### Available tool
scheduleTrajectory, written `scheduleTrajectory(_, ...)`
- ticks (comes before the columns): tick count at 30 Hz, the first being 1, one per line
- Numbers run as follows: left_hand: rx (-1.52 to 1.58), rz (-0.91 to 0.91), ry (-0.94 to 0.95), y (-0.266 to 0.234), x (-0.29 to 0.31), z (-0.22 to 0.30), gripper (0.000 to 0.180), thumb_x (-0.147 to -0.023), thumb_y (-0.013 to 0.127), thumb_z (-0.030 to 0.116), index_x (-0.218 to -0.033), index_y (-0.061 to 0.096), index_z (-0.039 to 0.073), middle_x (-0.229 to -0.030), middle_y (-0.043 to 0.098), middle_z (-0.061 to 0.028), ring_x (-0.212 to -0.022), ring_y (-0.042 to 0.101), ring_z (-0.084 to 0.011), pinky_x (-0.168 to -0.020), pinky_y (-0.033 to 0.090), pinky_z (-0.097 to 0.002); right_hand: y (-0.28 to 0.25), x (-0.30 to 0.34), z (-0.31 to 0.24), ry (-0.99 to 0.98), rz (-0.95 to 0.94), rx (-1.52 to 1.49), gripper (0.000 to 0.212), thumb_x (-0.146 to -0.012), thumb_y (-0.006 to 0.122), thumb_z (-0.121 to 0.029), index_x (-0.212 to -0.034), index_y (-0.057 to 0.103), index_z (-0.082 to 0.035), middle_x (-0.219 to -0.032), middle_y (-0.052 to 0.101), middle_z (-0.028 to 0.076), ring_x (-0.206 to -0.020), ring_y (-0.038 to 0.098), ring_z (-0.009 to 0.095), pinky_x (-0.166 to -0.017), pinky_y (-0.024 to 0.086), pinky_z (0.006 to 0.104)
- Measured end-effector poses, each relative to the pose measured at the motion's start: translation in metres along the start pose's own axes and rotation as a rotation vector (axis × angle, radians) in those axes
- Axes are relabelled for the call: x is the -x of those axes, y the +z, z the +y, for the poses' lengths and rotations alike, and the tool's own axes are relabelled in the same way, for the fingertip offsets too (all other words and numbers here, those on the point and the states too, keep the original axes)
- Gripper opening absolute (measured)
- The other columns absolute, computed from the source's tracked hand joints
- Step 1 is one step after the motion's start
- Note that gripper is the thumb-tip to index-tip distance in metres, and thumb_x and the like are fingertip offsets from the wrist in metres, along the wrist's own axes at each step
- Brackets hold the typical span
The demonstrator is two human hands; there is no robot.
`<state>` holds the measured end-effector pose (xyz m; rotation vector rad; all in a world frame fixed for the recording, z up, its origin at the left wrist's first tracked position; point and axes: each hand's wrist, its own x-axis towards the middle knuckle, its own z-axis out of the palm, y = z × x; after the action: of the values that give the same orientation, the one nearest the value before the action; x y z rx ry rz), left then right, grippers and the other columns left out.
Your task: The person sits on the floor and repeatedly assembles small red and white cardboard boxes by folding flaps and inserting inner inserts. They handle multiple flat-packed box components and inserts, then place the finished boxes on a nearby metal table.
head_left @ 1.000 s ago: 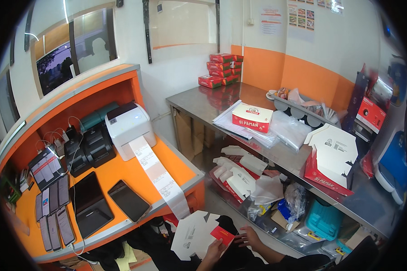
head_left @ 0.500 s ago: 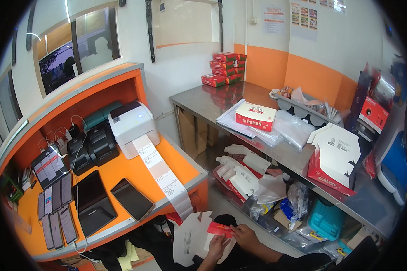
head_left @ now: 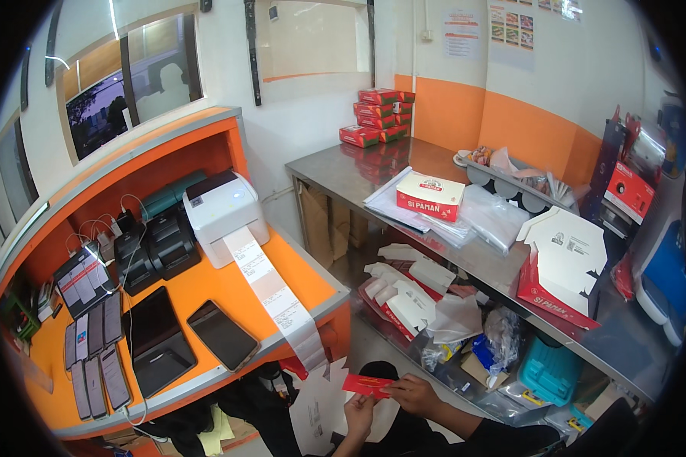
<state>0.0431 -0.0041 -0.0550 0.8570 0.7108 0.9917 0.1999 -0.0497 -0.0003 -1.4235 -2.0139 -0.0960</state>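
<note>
**Folding a flat carton blank at the lower edge of the view**

The flat white cardboard carton blank with a red printed panel [head_left: 341, 396] was held low in the picture between both hands, its red strip [head_left: 367, 385] turned up and crossing from one hand to the other. The left hand [head_left: 358, 415] was closed on the strip's lower left end, fingers pinched shut on the card. The right hand [head_left: 413, 394] was clamped on the strip's right end, thumb and fingers together over the edge. By my reading the step in hand was creasing that red flap over the white body; the next move would call for a firm, even press along the fold line while both ends stayed pinned.

Up and left of the hands hung a long white paper receipt strip [head_left: 276, 298] from a white label printer [head_left: 223, 213] on the orange counter [head_left: 206, 283]. Up and right of the right hand lay more folded white carton pieces [head_left: 407, 293] under a steel table [head_left: 343, 171].
</note>
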Motion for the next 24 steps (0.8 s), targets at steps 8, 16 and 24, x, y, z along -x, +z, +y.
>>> scheduleTrajectory(8,-0.22,-0.272,-0.137,0.002,0.014,0.014,0.026,-0.088,0.053,-0.001,-0.113,0.057,-0.003,-0.107,0.063,-0.0101,-0.097,0.06,-0.0153,-0.087,0.045,-0.0272,0.001,0.001,0.003,0.384,0.074,-0.517,0.02,-0.085,0.063,-0.022,-0.099,0.067,-0.008,-0.097,0.063,0.006,-0.087,0.057,0.019,-0.077,0.046,0.0333)
scheduleTrajectory(16,-0.21,-0.631,-0.349,0.008,0.026,0.057,0.036,-0.095,0.035,0.015,-0.122,0.05,-0.003,-0.113,0.058,-0.0069,-0.108,0.052,-0.0144,-0.094,0.038,-0.025,-0.027,-0.008,0.04,0.518,-0.062,-1.324,0.028,-0.092,0.052,-0.023,-0.112,0.063,-0.006,-0.113,0.05,0.008,-0.107,0.048,0.018,-0.091,0.038,0.0321)
scheduleTrajectory(24,-0.406,-0.527,-0.521,0.008,0.038,0.083,0.034,-0.099,0.037,0.02,-0.125,0.047,-0.001,-0.112,0.056,-0.0069,-0.105,0.052,-0.0123,-0.088,0.043,-0.0276,-0.057,-0.038,-0.006,0.221,-0.455,-1.077,0.035,-0.083,0.067,-0.021,-0.117,0.063,-0.014,-0.117,0.046,0.005,-0.097,0.047,0.017,-0.087,0.039,0.0308)
